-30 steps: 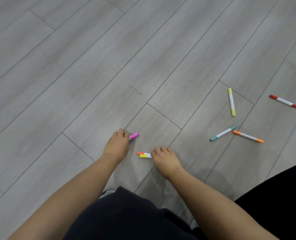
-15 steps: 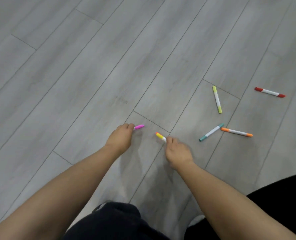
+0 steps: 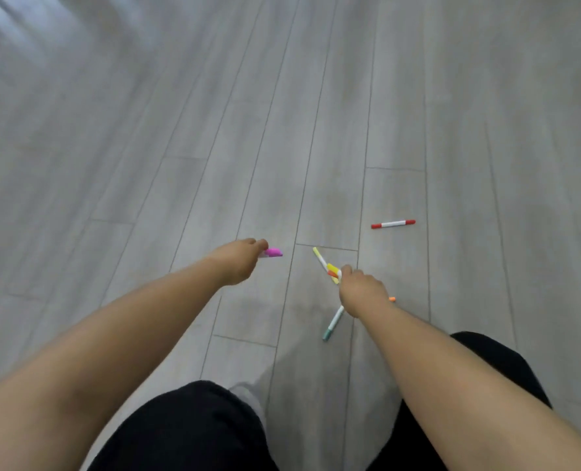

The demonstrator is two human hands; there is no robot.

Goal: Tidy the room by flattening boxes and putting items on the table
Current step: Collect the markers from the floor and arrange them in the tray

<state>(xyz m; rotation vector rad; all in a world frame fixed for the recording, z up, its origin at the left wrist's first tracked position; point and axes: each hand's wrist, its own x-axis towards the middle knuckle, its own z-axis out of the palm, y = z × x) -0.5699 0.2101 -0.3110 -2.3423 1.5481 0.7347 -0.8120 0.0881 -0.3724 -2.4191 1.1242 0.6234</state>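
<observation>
Head view: the person looks down at a grey plank floor, blurred toward the far left. Both bare forearms reach forward.

The left hand is curled round a pink marker. Only the pink end shows past the fingers, pointing right, above the floor.

The right hand is curled round a pair of markers. One yellow end and one orange end stick out side by side up and to the left of the knuckles; the rest is hidden in the fist.

A lime marker lies on the floor just beyond the right hand, slanting toward it, its near end behind the held ends. A teal marker lies under the right wrist, its far end covered by the hand. An orange marker shows only its tip at the right edge of that hand. A red marker lies well apart, farther out to the right, nearly level.

At the bottom, dark trousers and a grey sock.
</observation>
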